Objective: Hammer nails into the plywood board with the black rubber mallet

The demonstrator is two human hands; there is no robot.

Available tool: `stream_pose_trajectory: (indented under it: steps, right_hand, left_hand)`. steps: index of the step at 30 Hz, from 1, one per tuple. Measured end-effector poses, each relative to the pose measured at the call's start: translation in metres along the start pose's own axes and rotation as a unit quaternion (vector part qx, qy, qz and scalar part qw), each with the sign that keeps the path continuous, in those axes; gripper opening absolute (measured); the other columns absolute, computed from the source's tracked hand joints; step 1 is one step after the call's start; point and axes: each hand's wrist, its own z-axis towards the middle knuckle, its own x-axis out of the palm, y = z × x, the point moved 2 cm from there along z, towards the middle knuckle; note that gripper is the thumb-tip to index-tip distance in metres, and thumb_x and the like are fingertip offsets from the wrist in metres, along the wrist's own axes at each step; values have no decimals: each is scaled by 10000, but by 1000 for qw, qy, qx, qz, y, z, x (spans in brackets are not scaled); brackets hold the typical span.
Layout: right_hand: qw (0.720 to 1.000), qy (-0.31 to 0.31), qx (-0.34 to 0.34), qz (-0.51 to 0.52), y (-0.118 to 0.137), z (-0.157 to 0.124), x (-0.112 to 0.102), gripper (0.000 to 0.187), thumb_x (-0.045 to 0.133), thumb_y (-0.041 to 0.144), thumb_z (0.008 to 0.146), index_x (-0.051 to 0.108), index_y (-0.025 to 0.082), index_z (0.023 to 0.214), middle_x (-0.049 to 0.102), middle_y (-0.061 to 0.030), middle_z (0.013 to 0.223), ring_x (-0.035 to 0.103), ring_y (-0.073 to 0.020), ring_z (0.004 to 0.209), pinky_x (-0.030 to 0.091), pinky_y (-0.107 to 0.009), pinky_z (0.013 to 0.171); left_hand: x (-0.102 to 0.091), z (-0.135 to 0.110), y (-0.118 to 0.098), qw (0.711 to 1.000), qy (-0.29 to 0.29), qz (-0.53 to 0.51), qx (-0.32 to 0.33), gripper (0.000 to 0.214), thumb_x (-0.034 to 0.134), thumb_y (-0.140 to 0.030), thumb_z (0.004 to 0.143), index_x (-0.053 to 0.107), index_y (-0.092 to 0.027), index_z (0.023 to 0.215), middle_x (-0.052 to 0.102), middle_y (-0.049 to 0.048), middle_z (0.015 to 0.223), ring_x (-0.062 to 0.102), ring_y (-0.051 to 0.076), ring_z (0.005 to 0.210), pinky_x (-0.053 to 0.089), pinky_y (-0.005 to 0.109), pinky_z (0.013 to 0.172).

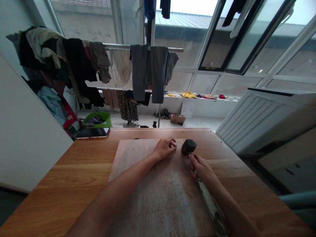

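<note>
A thin, pale wooden board (153, 197) lies on the table in front of me. Resting over its far part, my left hand (166, 148) has thumb and fingers pinched together near the surface; whatever is between them is too small to make out. My right hand (201, 166) is wrapped round the upper handle of a mallet (189, 147). Its black head is raised just to the right of my left fingers, and the worn, light handle runs back beneath my right forearm. Several small dark dots line the board's far left. A few thin metal nails (155, 167) lie beside my left wrist, partly hidden by it.
The wooden table (81, 177) extends around the board. A phone (92, 132) lies at its far left corner. Beyond stand a green basket (97, 119), a rack hung with clothes (138, 72) and a cardboard box (178, 119). A white ribbed panel (256, 115) stands at the right.
</note>
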Motion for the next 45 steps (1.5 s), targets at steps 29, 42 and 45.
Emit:
stream_pose_trajectory:
  steps: [29, 42, 45]
  right_hand:
    - [1000, -23, -12, -14, -2, 1, 2, 413, 528, 625, 772, 495, 235, 902, 425, 116, 512, 418, -103, 290, 310, -237, 258]
    - [1000, -19, -17, -11, -1, -2, 2, 398, 523, 624, 783, 499, 237, 874, 431, 109, 520, 413, -96, 295, 313, -235, 264]
    - [1000, -21, -13, -15, 1, -2, 2, 385, 517, 618, 789, 492, 241, 863, 435, 108, 515, 417, -99, 295, 312, -234, 259]
  left_hand:
    - [-77, -67, -55, 828, 317, 382, 263, 83, 658, -116, 742, 638, -196, 736, 649, 63, 892, 588, 208, 804, 427, 319, 640]
    - [-76, -59, -62, 813, 373, 399, 201, 104, 754, -128, 630, 680, -174, 687, 661, 63, 846, 558, 186, 663, 362, 314, 545]
    - [-79, -59, -61, 818, 378, 390, 188, 101, 751, -128, 634, 672, -181, 667, 663, 48, 843, 556, 179, 666, 367, 305, 547]
